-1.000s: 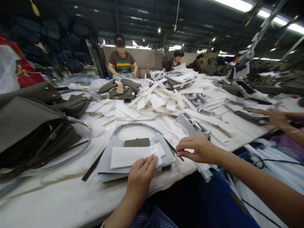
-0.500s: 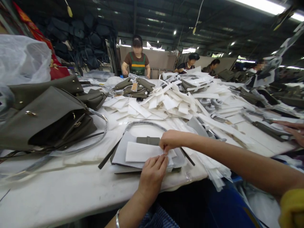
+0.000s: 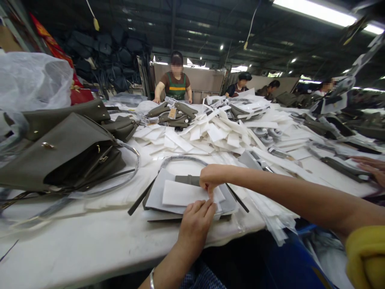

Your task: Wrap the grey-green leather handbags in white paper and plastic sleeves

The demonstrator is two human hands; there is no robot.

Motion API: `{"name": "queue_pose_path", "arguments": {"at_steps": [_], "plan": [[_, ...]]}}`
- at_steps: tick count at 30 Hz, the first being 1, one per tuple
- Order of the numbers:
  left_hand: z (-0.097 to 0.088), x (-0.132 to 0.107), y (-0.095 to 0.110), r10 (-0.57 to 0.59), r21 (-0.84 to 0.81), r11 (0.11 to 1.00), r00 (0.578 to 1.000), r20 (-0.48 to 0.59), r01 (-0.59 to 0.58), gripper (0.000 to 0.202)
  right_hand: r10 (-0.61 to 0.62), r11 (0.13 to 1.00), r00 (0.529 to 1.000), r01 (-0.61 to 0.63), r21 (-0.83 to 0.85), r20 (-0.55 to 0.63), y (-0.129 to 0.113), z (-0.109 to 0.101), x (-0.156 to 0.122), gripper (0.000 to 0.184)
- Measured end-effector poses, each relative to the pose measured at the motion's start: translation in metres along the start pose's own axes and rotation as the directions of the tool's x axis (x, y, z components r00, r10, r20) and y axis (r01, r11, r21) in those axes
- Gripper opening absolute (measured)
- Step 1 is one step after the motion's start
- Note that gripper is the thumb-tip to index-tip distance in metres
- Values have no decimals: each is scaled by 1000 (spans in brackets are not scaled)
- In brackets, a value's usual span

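Observation:
In front of me a dark olive handbag lies on the table, with a grey sheet (image 3: 156, 188) over it. A white foam strip (image 3: 180, 193) rests on the sheet, below an olive strap (image 3: 183, 179). My right hand (image 3: 212, 177) is closed, its fingertips pressed down at the strip's right end. My left hand (image 3: 197, 222) has its fingers bent together over the bag's near edge, touching close to the right fingertips. Some clear plastic shows by the fingers; what either hand pinches is hidden. A wrapped handle (image 3: 185, 158) arches behind the bag.
A larger olive handbag (image 3: 75, 150) stands open at left. White foam strips (image 3: 222, 128) are heaped beyond, with wrapped handles (image 3: 173, 114) among them. A co-worker (image 3: 177, 82) stands across the table (image 3: 90, 245). Another person's hand (image 3: 371, 166) is at right. White strips (image 3: 278, 226) hang over the near edge.
The view has shifted slightly. My right hand's fingertips have come down a little at the foam strip's end. My left hand stays at the bag's near edge.

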State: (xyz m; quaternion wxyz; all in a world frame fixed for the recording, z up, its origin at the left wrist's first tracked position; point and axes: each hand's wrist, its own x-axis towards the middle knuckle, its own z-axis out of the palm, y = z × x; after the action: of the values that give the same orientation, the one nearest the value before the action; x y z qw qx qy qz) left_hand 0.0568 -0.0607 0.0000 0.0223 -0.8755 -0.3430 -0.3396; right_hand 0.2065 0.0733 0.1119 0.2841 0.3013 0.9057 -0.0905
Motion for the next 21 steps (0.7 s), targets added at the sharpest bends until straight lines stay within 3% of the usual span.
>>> {"name": "queue_pose_path", "arguments": {"at_steps": [6, 15, 21], "plan": [[7, -2, -1, 3, -3, 1000, 999, -33, -3, 29, 29, 998, 997, -33, -49, -76, 4, -3, 0, 27], [6, -3, 1, -17, 7, 1000, 999, -51, 17, 28, 37, 988, 995, -23, 153, -91, 29, -4, 3, 33], [4, -1, 2, -10, -5, 1000, 996, -90, 9, 22, 106, 929, 989, -61, 364, -105, 51, 12, 8, 39]]}}
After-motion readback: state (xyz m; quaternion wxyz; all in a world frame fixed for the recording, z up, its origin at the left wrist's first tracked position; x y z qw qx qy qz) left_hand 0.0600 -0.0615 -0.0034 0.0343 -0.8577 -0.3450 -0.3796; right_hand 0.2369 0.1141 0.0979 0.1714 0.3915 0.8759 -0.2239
